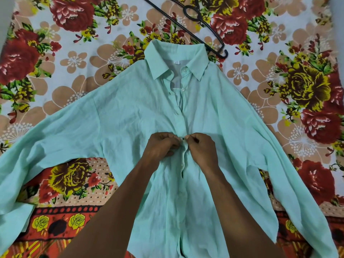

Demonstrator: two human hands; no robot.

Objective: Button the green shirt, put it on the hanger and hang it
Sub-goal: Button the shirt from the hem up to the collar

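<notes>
floral bedsheet point(78, 58) | green shirt point(130, 116) flat, wrinkled, collar open | hands pinching placket

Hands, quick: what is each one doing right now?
Left hand: closed, pinching the placket edge of the pale green cotton shirt.
Right hand: closed, pinching the opposite placket edge at a button.

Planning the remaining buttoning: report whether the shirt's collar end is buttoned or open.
Open. The green shirt gapes below the collar, showing its inner label; both hands pinch the placket lower down.
</notes>
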